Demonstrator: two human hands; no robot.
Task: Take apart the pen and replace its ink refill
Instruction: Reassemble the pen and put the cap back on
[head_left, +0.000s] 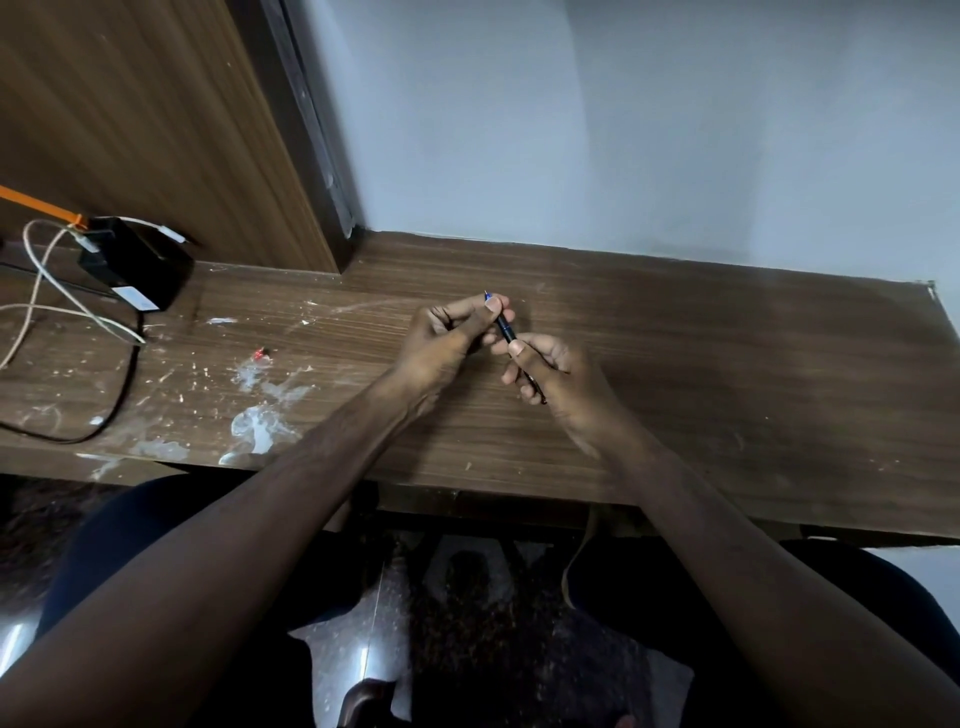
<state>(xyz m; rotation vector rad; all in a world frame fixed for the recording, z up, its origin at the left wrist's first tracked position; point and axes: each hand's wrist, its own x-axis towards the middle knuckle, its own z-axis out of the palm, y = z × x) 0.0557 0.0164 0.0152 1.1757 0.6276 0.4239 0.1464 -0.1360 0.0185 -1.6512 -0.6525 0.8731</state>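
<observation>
Above the middle of the table (675, 364), the left hand (441, 332) pinches the tip end of the pen (505, 329), pointing toward 11 o'clock. The right hand (550, 369) has its grip closed around the rear part. If the halves come apart suddenly, a small inner piece may drop and roll off the near edge. A small red object (261, 354) lies at 9 o'clock.

Both bare forearms reach from the near edge toward the middle, converging. The left hand (449, 332) is curled, thumb and fingertips pinched together at its far end. The right hand (553, 371), just beside it, is closed with the thumb pressed forward.
</observation>
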